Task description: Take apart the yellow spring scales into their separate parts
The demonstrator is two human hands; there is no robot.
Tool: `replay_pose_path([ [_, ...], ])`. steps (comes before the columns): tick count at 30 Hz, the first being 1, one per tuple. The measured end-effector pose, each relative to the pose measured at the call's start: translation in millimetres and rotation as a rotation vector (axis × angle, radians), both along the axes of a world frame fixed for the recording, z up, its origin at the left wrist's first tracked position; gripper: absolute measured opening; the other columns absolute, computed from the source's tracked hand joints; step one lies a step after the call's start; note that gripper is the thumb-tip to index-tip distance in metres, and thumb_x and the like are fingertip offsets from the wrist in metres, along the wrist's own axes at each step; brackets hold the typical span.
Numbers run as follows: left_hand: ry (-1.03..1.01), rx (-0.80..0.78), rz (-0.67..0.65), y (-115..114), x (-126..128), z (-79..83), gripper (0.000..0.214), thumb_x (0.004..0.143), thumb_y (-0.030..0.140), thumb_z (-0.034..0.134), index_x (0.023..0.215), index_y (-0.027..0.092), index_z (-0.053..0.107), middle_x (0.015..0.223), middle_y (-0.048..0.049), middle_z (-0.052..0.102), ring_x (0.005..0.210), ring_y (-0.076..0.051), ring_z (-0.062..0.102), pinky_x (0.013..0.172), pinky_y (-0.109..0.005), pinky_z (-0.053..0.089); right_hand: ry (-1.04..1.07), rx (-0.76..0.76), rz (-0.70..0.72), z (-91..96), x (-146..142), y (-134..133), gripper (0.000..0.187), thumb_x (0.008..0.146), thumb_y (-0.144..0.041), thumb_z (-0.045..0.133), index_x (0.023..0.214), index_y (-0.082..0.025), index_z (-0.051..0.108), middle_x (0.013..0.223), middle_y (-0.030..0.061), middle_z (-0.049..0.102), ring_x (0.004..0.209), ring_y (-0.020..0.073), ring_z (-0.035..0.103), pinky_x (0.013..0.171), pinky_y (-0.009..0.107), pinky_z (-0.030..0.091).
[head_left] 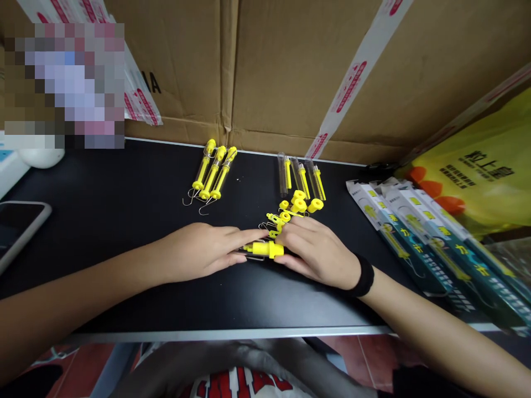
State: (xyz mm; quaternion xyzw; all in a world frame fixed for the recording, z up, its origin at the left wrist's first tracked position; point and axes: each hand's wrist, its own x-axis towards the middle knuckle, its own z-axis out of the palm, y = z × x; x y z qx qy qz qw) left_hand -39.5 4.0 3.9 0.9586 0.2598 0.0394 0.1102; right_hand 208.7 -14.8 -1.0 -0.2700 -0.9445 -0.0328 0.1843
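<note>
A spring scale (262,250) with a yellow body and cap lies crosswise just above the black table, between my two hands. My left hand (203,251) pinches its left end between thumb and outstretched fingers. The fingers of my right hand (317,249), with a black band at the wrist, are closed about the yellow cap end; their tips are partly hidden. Just beyond my fingers sits a small pile of yellow caps (299,205), small yellow pieces (274,219) and wire hooks. Clear tubes (283,174) with yellow inner rods lie behind that pile.
Three whole spring scales (214,171) with hooks lie at the back, left of centre. Printed packages (418,243) and a yellow bag (468,166) fill the right side. A phone (20,226) rests at the left edge. Large cardboard (274,72) walls the back.
</note>
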Motion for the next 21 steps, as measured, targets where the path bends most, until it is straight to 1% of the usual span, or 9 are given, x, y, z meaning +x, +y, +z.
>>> replay_pose_path([
  [2,0.03,0.202,0.045,-1,2,-5.8,0.044,0.094,0.034,0.038,0.137,0.029,0.027,0.097,0.0024,0.064,0.077,-0.013,0.065,0.06,-0.022,0.044,0.06,-0.139,-0.026,-1.7,1,2,0.028,0.093,-0.039,0.038,0.087,-0.015,0.053,0.076,0.006,0.056,0.07,0.0171,0.045,0.065,0.029,0.036],
  [5,-0.011,0.437,0.046,-3,3,-12.8,0.035,0.094,0.03,0.039,0.127,0.021,0.038,0.088,0.0017,0.062,0.072,-0.013,0.064,0.056,-0.023,0.042,0.13,-0.297,-0.067,-2.6,0,2,0.026,0.093,-0.035,0.038,0.083,-0.016,0.052,0.073,0.0049,0.054,0.069,0.0163,0.045,0.065,0.029,0.036],
  [8,-0.039,0.556,0.033,-3,2,-15.9,0.025,0.092,0.025,0.042,0.117,0.019,0.043,0.087,0.0016,0.061,0.074,-0.012,0.063,0.056,-0.022,0.042,0.166,-0.404,-0.091,0.6,-2,-1,0.025,0.094,-0.033,0.037,0.08,-0.017,0.05,0.071,0.0038,0.053,0.067,0.0152,0.046,0.065,0.027,0.036],
  [11,-0.031,0.641,0.04,-3,0,-15.8,0.027,0.09,0.02,0.045,0.117,0.022,0.043,0.091,0.0014,0.061,0.074,-0.01,0.062,0.055,-0.021,0.04,0.244,-0.471,-0.103,4.8,-5,-4,0.02,0.094,-0.03,0.04,0.08,-0.017,0.05,0.072,0.0024,0.053,0.067,0.0138,0.047,0.064,0.025,0.037],
  [13,-0.025,0.687,0.045,-3,-1,-14.8,0.03,0.09,0.019,0.045,0.119,0.022,0.042,0.087,0.0021,0.061,0.07,-0.01,0.061,0.053,-0.021,0.038,0.297,-0.464,-0.112,5.5,-6,-6,0.019,0.094,-0.027,0.041,0.08,-0.018,0.05,0.071,0.0017,0.052,0.067,0.0134,0.047,0.064,0.024,0.037],
  [15,-0.022,0.699,0.044,-4,0,-13.4,0.031,0.09,0.02,0.045,0.121,0.022,0.041,0.081,0.003,0.06,0.064,-0.009,0.059,0.049,-0.022,0.036,0.326,-0.424,-0.115,3.8,-6,-7,0.019,0.094,-0.026,0.04,0.08,-0.018,0.049,0.071,0.0015,0.052,0.068,0.0136,0.047,0.064,0.024,0.037],
  [18,-0.055,0.659,0.037,-4,2,-10.9,0.029,0.092,0.027,0.044,0.119,0.019,0.043,0.082,0.0024,0.06,0.061,-0.009,0.058,0.047,-0.022,0.035,0.321,-0.319,-0.09,-1.0,-6,-6,0.018,0.093,-0.027,0.04,0.082,-0.017,0.05,0.072,0.003,0.053,0.069,0.0149,0.047,0.065,0.026,0.038],
  [21,-0.095,0.589,0.019,-4,3,-8.3,0.03,0.092,0.035,0.043,0.116,0.017,0.046,0.086,0.0018,0.061,0.062,-0.009,0.059,0.049,-0.022,0.036,0.256,-0.183,-0.051,-3.5,-4,-3,0.019,0.093,-0.03,0.041,0.085,-0.016,0.05,0.073,0.0052,0.054,0.069,0.0166,0.044,0.064,0.028,0.038],
])
